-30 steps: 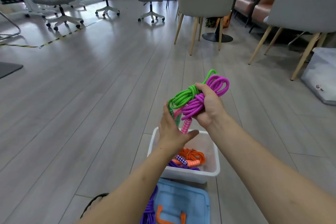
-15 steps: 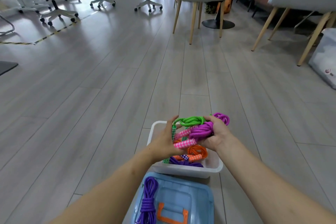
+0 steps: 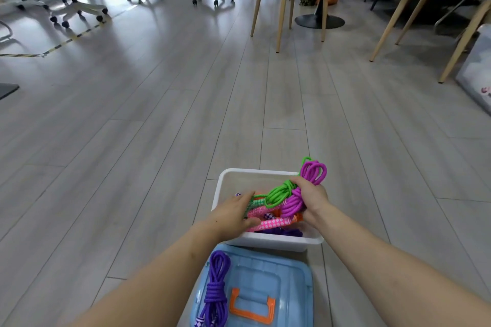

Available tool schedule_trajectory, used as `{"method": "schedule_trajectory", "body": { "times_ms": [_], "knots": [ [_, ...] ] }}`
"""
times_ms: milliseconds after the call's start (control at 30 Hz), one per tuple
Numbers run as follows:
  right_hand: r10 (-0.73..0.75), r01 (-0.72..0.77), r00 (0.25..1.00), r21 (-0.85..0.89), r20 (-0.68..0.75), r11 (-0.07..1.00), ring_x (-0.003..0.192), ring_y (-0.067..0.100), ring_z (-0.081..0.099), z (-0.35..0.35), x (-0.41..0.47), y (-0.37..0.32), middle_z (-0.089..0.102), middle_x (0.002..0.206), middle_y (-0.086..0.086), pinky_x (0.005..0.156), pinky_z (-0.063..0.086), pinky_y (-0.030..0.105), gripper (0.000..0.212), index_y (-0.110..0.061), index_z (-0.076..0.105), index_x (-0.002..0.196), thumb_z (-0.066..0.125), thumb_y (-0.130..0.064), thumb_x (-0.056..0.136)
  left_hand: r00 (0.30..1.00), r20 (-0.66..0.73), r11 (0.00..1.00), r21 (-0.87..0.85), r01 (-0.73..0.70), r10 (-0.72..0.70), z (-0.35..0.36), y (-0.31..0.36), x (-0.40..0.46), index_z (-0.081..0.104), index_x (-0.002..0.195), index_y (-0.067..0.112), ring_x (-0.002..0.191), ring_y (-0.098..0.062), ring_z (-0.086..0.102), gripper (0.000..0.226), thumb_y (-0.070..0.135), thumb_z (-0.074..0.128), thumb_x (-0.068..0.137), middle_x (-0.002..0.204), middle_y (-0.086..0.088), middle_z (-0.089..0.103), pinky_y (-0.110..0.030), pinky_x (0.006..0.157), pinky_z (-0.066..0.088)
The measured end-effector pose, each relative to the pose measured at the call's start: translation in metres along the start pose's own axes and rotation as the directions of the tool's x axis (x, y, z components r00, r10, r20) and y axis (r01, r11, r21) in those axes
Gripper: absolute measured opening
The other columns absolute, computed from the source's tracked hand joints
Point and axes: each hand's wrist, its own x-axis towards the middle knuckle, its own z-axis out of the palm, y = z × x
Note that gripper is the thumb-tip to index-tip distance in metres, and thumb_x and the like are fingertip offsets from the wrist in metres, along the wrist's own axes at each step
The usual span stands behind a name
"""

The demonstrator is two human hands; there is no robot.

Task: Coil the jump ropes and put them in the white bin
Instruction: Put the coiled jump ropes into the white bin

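A white bin (image 3: 268, 243) stands on the floor just ahead of me. My right hand (image 3: 310, 198) grips a coiled magenta jump rope (image 3: 313, 171) and a coiled green jump rope (image 3: 279, 194) together, low inside the bin. Their pink and green checkered handles (image 3: 268, 223) lie across the bin's contents. My left hand (image 3: 233, 214) rests on the handles with fingers almost straight and the thumb under them. Orange and purple ropes lie partly hidden beneath. Another coiled purple jump rope (image 3: 215, 287) lies on a blue lid.
A blue box lid (image 3: 281, 281) with an orange handle sits right in front of the bin, close to me. Chairs with wooden legs (image 3: 281, 8) stand far ahead, office chairs (image 3: 74, 5) at the far left. A grey bag (image 3: 478, 71) lies at the right edge.
Both hands have come down with the green and magenta coils, from well above the bin to inside it. My head has tilted down, bringing the blue lid into view.
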Motion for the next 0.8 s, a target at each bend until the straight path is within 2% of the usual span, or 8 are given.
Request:
{"method": "schedule_trajectory", "body": {
  "times_ms": [133,200,267,367,500,567,667,800],
  "knots": [
    [-0.143,0.136,0.989,-0.138,-0.044,0.981,0.090,0.036,0.075,-0.007,0.008,0.022,0.076,0.101,0.016,0.080,0.061,0.062,0.042,-0.025,0.068,0.104,0.085,-0.035,0.067,0.999,0.033,0.999,0.005,0.034,-0.034,0.010,0.000,0.000,0.009,0.163,0.032,0.138,-0.029,0.046,0.072,0.038,0.051,0.106,0.161,-0.007,0.039,-0.039,0.111,0.041],
    [-0.246,0.232,0.969,-0.250,-0.030,0.940,0.091,0.029,0.075,-0.009,0.016,0.031,0.076,0.099,0.007,0.084,0.062,0.055,0.051,-0.032,0.067,0.105,0.083,-0.048,0.060,0.997,0.005,0.996,0.042,0.075,-0.075,0.017,-0.005,0.003,0.006,0.163,0.032,0.130,-0.031,0.054,0.073,0.031,0.051,0.106,0.156,-0.010,0.045,-0.042,0.106,0.047],
    [-0.346,0.321,0.938,-0.388,0.004,0.864,0.092,0.021,0.070,-0.006,-0.001,0.026,0.072,0.103,0.001,0.084,0.060,0.043,0.044,-0.031,0.064,0.116,0.083,-0.040,0.077,0.990,-0.037,0.988,0.072,0.137,-0.135,0.022,-0.008,0.006,0.016,0.161,0.027,0.110,-0.033,0.064,0.067,0.020,0.051,0.104,0.136,-0.014,0.061,-0.047,0.094,0.055],
    [-0.500,0.469,0.859,-0.560,0.109,0.683,0.085,0.009,0.062,-0.006,-0.010,0.025,0.064,0.103,-0.003,0.071,0.053,0.029,0.030,-0.035,0.055,0.114,0.074,-0.026,0.092,0.987,-0.074,0.982,0.113,0.150,-0.142,0.027,-0.011,0.009,0.038,0.148,0.024,0.107,-0.034,0.065,0.053,0.010,0.051,0.099,0.128,-0.012,0.064,-0.043,0.087,0.055],
    [-0.586,0.542,0.764,-0.763,0.270,0.354,0.081,0.014,0.062,-0.005,-0.006,0.025,0.061,0.102,-0.006,0.065,0.052,0.032,0.025,-0.038,0.056,0.117,0.068,-0.042,0.095,0.995,-0.051,0.978,0.186,0.092,-0.083,0.030,-0.013,0.014,0.049,0.149,0.029,0.120,-0.032,0.054,0.049,0.016,0.051,0.102,0.133,-0.010,0.054,-0.044,0.099,0.050],
    [-0.599,0.550,0.737,-0.794,0.314,0.260,0.082,0.016,0.062,-0.005,-0.003,0.025,0.062,0.099,-0.008,0.066,0.055,0.037,0.025,-0.041,0.056,0.116,0.068,-0.044,0.094,0.994,-0.078,0.985,0.155,0.082,-0.070,0.032,-0.013,0.015,0.045,0.152,0.028,0.117,-0.032,0.056,0.050,0.020,0.050,0.104,0.132,-0.009,0.051,-0.043,0.097,0.050],
    [-0.594,0.556,0.745,-0.775,0.304,0.300,0.085,0.018,0.063,-0.005,-0.003,0.025,0.062,0.101,-0.006,0.071,0.057,0.040,0.026,-0.038,0.058,0.118,0.069,-0.041,0.095,0.988,-0.144,0.997,0.036,0.068,-0.062,0.035,-0.010,0.012,0.048,0.149,0.026,0.121,-0.025,0.058,0.045,0.029,0.053,0.104,0.140,-0.005,0.057,-0.042,0.098,0.052],
    [-0.570,0.541,0.776,-0.749,0.270,0.383,0.088,0.019,0.063,-0.011,0.003,0.029,0.060,0.111,-0.001,0.077,0.059,0.040,0.032,-0.031,0.055,0.125,0.068,-0.039,0.097,0.990,-0.109,0.994,0.035,0.099,-0.095,0.035,-0.005,0.016,0.048,0.146,0.027,0.119,-0.027,0.061,0.042,0.032,0.052,0.104,0.139,-0.005,0.062,-0.040,0.095,0.053]
  ]
}}
